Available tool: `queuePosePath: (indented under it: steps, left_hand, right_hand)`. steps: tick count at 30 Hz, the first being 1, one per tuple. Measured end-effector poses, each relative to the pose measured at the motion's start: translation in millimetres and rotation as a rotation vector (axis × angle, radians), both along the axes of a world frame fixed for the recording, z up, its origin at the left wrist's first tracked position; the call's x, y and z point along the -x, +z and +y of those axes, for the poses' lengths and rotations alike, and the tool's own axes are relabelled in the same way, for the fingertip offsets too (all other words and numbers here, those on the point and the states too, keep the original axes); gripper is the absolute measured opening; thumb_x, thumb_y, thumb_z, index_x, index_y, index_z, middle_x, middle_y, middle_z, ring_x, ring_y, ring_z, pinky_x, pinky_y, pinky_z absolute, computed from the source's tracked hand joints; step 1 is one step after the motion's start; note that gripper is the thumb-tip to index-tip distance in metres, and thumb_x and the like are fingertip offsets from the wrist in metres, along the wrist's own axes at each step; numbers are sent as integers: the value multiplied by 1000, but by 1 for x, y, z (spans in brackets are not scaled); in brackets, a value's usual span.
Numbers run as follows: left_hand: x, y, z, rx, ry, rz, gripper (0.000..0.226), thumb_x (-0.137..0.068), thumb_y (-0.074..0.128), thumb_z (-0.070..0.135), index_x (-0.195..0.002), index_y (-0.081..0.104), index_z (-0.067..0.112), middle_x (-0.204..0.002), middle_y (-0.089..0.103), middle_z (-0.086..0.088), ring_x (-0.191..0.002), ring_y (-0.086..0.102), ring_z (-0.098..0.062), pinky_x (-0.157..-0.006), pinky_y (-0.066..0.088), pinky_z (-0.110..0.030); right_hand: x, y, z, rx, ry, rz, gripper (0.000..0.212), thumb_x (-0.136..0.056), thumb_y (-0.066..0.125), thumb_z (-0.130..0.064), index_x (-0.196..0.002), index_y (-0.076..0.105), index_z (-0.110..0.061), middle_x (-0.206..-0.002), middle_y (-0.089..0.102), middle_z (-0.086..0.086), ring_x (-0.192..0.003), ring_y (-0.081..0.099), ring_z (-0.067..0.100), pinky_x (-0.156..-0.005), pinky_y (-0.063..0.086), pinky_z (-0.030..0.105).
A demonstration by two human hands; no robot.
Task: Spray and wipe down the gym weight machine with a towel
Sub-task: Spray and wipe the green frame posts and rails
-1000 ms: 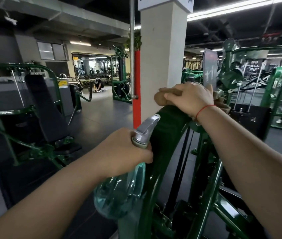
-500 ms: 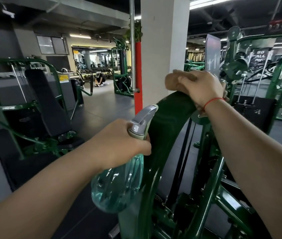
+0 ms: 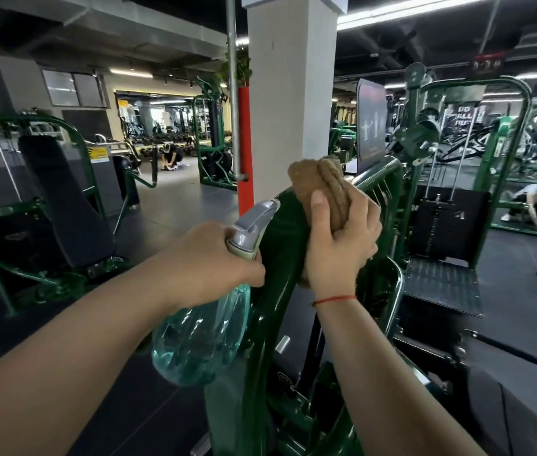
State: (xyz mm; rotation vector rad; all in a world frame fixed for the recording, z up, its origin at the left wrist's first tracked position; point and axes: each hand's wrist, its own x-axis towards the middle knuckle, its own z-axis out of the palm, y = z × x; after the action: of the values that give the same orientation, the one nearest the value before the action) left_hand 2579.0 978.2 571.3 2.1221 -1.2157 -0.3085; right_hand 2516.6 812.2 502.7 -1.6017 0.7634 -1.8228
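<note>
Right hand is clamped round the bunched brown towel, thumb up its near face, pressing it onto the green frame bar at centre frame. The bar's long axis climbs from bottom centre toward upper right, so the wipe likely follows it. Just left, the left hand grips the spray bottle, nozzle beside the bar.

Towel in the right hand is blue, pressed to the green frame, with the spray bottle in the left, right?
No: the head view shows a brown towel, not blue. The right hand does grip it against the green frame, and the left hand holds the spray bottle.
</note>
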Motion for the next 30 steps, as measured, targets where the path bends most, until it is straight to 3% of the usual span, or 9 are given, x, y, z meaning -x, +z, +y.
queuePosePath:
  steps: [4, 9, 11, 14, 17, 20, 23, 27, 30]
  left_hand:
    - [0, -2, 0, 0, -7, -20, 13, -75, 79, 25, -85, 73, 21, -86, 73, -4, -84, 69, -24, -78, 54, -39]
    - [0, -1, -2, 12, 37, -6, 12, -76, 76, 27, -85, 72, 21, -89, 73, -4, -86, 69, -27, -72, 49, -33]
    - [0, 0, -4, 9, 39, -10, 12, -75, 76, 29, -84, 72, 21, -89, 73, -6, -78, 68, -25, -70, 49, -33]
    - [-1, 0, -3, 12, 35, -9, 14, -74, 77, 29, -85, 73, 20, -89, 74, -6, -86, 69, -30, -76, 55, -40]
    - [-2, -2, -1, 25, 30, 7, 21, -69, 78, 33, -85, 73, 21, -89, 74, -6, -90, 69, -31, -81, 57, -44]
    - [-5, -5, -1, 45, 7, 23, 17, -74, 77, 27, -87, 72, 18, -85, 72, -7, -72, 65, -25, -70, 51, -35]
    - [-7, -7, -2, 52, -16, 13, 18, -75, 76, 26, -88, 71, 15, -77, 68, -9, -63, 55, -16, -64, 46, -32]
    - [-10, -9, -3, 40, -37, -15, 17, -76, 75, 26, -86, 69, 13, -67, 61, -1, -60, 52, -14, -61, 45, -31]
    - [-12, -11, -3, 46, -29, -12, 18, -76, 74, 26, -86, 68, 12, -65, 58, 5, -60, 52, -13, -60, 44, -30]
  right_hand:
    - [-8, 6, -25, -78, 42, -84, 57, -89, 48, -60, -132, 56, -23, -135, 50, -2, -127, 44, 21, -106, 18, 37]
    - [-18, 26, -82, -419, 106, -257, 48, -97, 57, -46, -140, 51, -27, -139, 45, 4, -129, 47, 28, -113, 34, 58]
    - [-18, 28, -89, -491, 187, -389, 49, -98, 58, -41, -144, 47, -28, -135, 41, 5, -123, 52, 28, -108, 44, 51]
    - [-16, 22, -78, -563, 273, -448, 53, -102, 54, -37, -151, 38, -26, -139, 41, 6, -114, 55, 23, -102, 48, 38]
    - [-16, 10, -55, -694, 373, -517, 55, -101, 50, -42, -151, 32, -24, -140, 49, 9, -114, 57, 26, -102, 48, 42]
    - [-9, 0, -22, -784, 410, -498, 53, -104, 47, -40, -150, 28, -22, -129, 54, 8, -103, 58, 23, -75, 52, 31]
    - [-1, -9, -3, -817, 446, -467, 45, -105, 43, -42, -146, 34, -23, -104, 57, 0, -86, 58, 14, -62, 45, 24]
    - [-13, -4, -15, -1022, 625, -579, 52, -97, 42, -59, -133, 56, -24, -118, 69, 13, -99, 69, 35, -85, 58, 53]
    - [-21, 8, -29, -1027, 697, -663, 51, -106, 31, -46, -116, 69, -14, -108, 73, 18, -95, 70, 33, -84, 59, 47]
